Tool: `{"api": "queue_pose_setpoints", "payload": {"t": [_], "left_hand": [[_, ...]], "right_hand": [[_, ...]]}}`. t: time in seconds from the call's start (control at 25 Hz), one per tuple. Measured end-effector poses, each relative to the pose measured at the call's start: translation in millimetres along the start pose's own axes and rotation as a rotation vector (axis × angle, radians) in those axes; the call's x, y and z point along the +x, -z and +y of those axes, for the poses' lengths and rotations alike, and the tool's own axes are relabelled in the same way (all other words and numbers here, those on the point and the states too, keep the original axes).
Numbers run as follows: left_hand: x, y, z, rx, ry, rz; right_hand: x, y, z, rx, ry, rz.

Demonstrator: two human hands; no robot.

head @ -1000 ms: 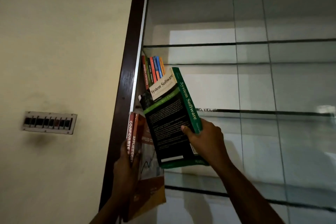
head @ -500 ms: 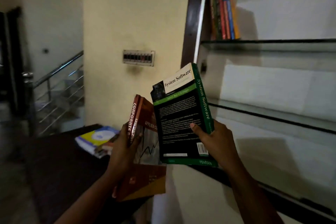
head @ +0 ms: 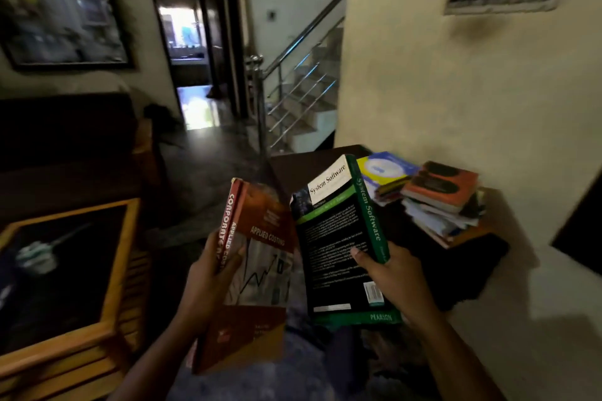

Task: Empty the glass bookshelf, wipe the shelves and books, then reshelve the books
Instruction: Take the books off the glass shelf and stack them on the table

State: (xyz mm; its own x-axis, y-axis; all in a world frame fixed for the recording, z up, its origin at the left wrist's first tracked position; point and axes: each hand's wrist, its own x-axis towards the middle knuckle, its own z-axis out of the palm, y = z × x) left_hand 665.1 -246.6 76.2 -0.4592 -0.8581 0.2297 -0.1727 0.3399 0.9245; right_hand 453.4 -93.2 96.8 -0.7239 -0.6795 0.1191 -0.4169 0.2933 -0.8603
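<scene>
The green book (head: pixel 342 238) has a smooth, glossy paper cover with a sheen along its spine. The red books (head: pixel 260 257) look glossy too. The stack (head: pixel 436 215) shows matt paper page edges. The railing (head: pixel 303 42) is polished metal. The floor (head: pixel 202 140) is shiny, perhaps stone or tile. The low table (head: pixel 120 262) has a varnished wooden frame. The wall (head: pixel 423 91) is matt, faintly rough plaster. The tabletop (head: pixel 309 159) looks dark and dull.

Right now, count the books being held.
3. The left grip holds two red books, the Corporate book and Applied Costing; the right grip holds System Software. Others may hide behind them.
</scene>
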Motion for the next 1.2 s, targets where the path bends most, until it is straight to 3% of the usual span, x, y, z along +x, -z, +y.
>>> {"api": "queue_pose_setpoints", "payload": {"t": [0.2,0.44,0.76,1.08,1.2], "left_hand": [[39,96,-70,0.056,0.101,0.070],[112,125,-120,-0.029,0.208,-0.003],[308,45,-135,-0.165,0.178,-0.200],[481,-91,-94,-0.339,0.049,-0.612],[532,-156,-76,-0.464,0.065,-0.879]], "right_hand": [[30,-126,-26,0.050,-0.062,-0.169],[87,-180,-36,-0.045,-0.165,-0.213],[230,-177,-30,-0.167,-0.281,0.024],[331,-142,-21,-0.173,-0.500,0.361],[348,-133,-11,-0.164,-0.643,0.551]]}}
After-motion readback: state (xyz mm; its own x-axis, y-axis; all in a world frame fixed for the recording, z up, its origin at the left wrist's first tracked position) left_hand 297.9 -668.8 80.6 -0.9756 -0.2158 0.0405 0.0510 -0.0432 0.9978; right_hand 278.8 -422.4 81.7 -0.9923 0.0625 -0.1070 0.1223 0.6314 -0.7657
